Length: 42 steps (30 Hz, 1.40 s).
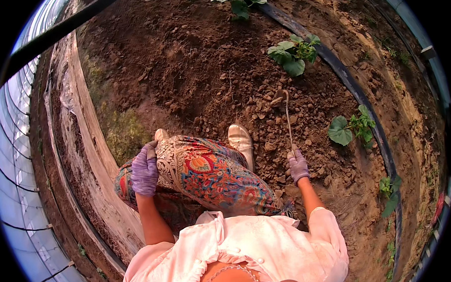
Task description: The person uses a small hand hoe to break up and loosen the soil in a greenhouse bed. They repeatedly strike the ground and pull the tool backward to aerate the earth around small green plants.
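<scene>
My right hand (298, 166), in a purple glove with bare fingertips, grips the short handle of a hand hoe. The hoe's thin, curved metal neck (288, 120) reaches away from me, and its bent head (280, 96) touches the loose, cloddy soil (261, 110). My left hand (145, 173), in a matching purple glove, lies against the knee of the colourful patterned trousers (207, 167); its fingers are partly hidden. A leafy young plant (291, 54) grows beyond the hoe head, and another plant (350, 127) stands to the right of the hoe.
A black irrigation hose (342, 71) curves along the plant row at the right. Light shoes (241, 142) stand on the soil before me. Pale plastic sheeting (95, 145) runs along the left, near the greenhouse wall (10, 156). A dark bar (58, 35) crosses the upper left.
</scene>
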Tool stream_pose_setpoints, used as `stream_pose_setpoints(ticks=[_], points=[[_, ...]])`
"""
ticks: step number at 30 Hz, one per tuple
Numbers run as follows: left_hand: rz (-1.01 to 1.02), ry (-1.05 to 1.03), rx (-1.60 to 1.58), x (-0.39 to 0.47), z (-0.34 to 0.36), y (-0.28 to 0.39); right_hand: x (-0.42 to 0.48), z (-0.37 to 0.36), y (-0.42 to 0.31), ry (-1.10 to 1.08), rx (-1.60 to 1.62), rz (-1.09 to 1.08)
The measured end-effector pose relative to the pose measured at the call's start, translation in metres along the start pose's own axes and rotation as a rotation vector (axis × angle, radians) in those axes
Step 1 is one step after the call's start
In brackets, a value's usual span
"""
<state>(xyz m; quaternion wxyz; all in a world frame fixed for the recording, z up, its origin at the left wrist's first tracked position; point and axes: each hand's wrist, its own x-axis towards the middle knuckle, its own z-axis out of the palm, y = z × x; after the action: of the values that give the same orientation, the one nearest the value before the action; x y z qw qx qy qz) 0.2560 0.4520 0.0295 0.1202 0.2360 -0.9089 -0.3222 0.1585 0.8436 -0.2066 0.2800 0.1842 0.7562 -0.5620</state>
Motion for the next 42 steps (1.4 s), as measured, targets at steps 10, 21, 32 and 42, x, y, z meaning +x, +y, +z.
stream_pose_setpoints(ticks=[10,21,32,42], points=[[-0.014,-0.001,0.102,-0.006,-0.004,-0.007,-0.048,-0.02,-0.058,-0.053,0.247,0.235],[-0.034,0.017,0.08,-0.008,-0.005,-0.007,-0.017,-0.028,-0.12,-0.059,0.108,0.11],[-0.032,0.026,0.11,-0.012,-0.006,-0.015,-0.016,0.039,-0.105,-0.173,0.034,0.101],[-0.011,-0.005,0.117,-0.002,-0.001,0.003,0.109,0.089,-0.14,0.034,0.19,0.032]])
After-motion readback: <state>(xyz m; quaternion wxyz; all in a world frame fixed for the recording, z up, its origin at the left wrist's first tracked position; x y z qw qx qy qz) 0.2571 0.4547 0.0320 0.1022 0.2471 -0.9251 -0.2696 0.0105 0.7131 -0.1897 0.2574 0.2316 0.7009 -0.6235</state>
